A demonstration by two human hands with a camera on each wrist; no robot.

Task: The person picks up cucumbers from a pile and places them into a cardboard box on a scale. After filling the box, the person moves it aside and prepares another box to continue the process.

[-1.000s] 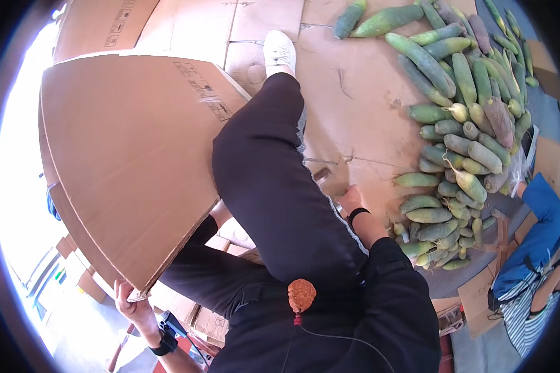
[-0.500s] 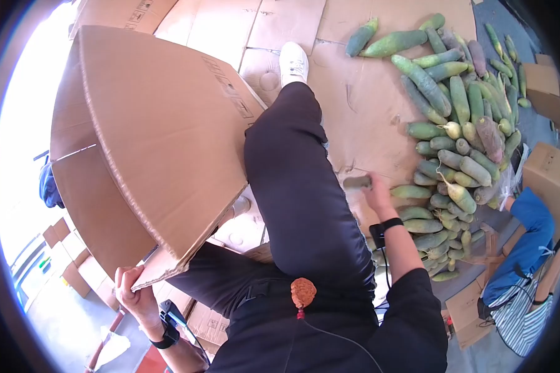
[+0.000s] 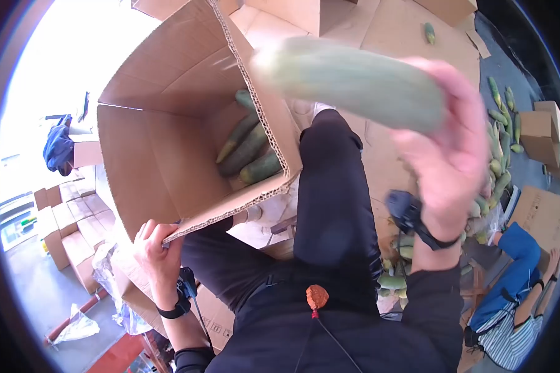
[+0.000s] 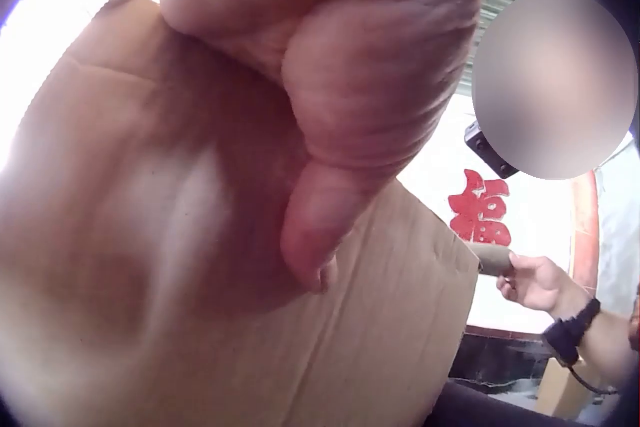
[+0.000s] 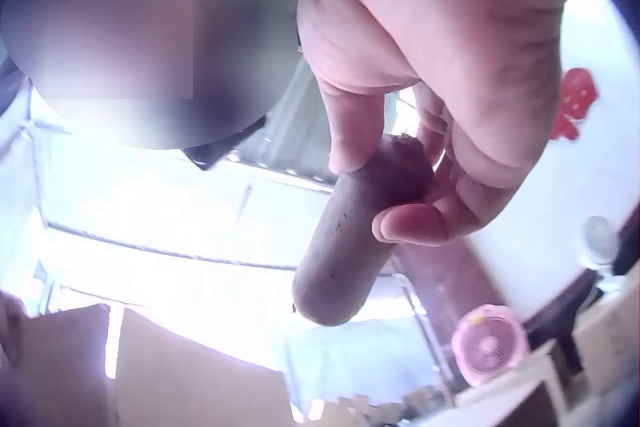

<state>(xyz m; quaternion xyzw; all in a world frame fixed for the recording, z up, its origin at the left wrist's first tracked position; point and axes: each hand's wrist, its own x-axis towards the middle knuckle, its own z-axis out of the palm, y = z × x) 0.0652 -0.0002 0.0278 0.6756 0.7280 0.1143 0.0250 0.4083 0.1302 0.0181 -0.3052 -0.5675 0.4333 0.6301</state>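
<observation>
The step in hand appeared to be loading: the right hand grasped a thick green radish by one end, pale tip toward the open brown cardboard box. The left hand gripped the box. Several dark-green radishes lay inside. The next move likely required wall clearance before release.

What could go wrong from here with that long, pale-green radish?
Gripped near one end by the right hand, the radish might slip. Dropped, it could bruise the dark-green radishes lying inside the open brown cardboard box. The left hand grips the box's rim; if that loosens, the box may shift.
</observation>
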